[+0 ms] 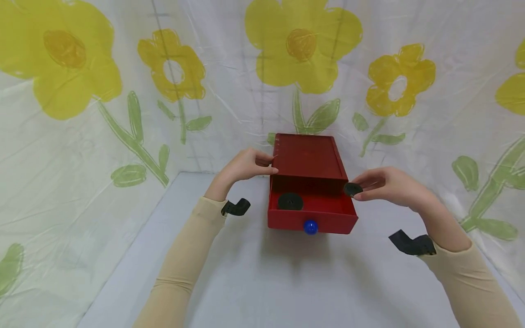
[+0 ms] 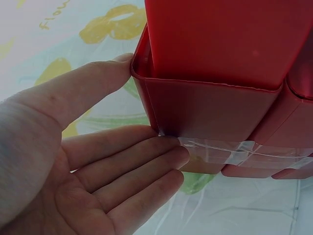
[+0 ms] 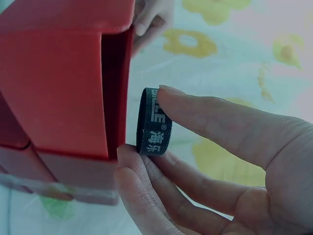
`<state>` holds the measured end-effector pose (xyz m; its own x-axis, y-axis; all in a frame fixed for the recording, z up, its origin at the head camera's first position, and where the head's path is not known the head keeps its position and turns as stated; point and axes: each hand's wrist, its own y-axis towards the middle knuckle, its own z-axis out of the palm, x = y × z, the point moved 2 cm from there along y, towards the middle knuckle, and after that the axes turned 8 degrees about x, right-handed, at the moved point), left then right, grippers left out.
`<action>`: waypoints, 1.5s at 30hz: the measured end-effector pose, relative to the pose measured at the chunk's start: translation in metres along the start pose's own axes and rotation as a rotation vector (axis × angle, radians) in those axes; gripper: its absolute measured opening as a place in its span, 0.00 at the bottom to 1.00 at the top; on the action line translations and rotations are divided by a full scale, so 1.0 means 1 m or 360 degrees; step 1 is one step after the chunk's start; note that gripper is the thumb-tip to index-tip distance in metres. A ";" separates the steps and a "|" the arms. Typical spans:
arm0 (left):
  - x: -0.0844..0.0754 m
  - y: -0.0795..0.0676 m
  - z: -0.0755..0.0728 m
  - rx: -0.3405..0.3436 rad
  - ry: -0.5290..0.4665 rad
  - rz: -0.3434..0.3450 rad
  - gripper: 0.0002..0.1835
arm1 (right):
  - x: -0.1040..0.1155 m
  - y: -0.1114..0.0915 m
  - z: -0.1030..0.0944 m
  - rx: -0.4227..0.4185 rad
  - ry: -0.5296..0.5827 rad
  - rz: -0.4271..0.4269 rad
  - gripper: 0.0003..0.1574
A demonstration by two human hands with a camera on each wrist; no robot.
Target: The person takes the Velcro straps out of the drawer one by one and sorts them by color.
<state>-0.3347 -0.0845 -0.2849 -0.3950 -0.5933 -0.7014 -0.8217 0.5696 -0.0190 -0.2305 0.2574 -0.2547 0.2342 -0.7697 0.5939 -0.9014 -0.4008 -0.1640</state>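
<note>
A red drawer box (image 1: 309, 156) stands on the table with its drawer (image 1: 311, 221) pulled out toward me, a blue round knob on the front. My left hand (image 1: 251, 165) holds the box's left edge; in the left wrist view the thumb touches one corner and the fingertips touch another. My right hand (image 1: 387, 186) pinches a small black roll of strap (image 3: 155, 122) with white lettering between thumb and fingers, beside the drawer's right edge. Another black roll (image 1: 290, 202) lies flat in the drawer's left part.
Clear tape (image 2: 215, 151) binds the red box to other red compartments (image 2: 247, 171) beside it. Behind stands a white curtain (image 1: 229, 77) printed with yellow flowers. White cloth covers the table (image 1: 303, 291).
</note>
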 end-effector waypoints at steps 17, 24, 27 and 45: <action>-0.002 -0.002 0.001 0.0004 0.0003 0.0000 0.30 | -0.046 -0.006 -0.003 -0.0027 0.0028 0.0141 0.34; -0.001 -0.002 0.002 0.0002 -0.0018 -0.0008 0.30 | -0.065 -0.004 0.003 -0.0036 0.0062 0.0227 0.36; -0.001 -0.002 0.002 0.0004 -0.0030 -0.0006 0.30 | -0.074 -0.002 0.006 -0.0022 0.0096 0.0259 0.38; -0.002 0.000 0.000 0.0010 -0.0030 -0.0002 0.31 | -0.117 0.008 0.020 -0.0041 0.0215 0.0409 0.43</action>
<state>-0.3335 -0.0834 -0.2840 -0.3861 -0.5830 -0.7148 -0.8195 0.5726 -0.0244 -0.2573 0.3340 -0.3415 -0.0523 -0.7704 0.6354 -0.9342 -0.1872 -0.3038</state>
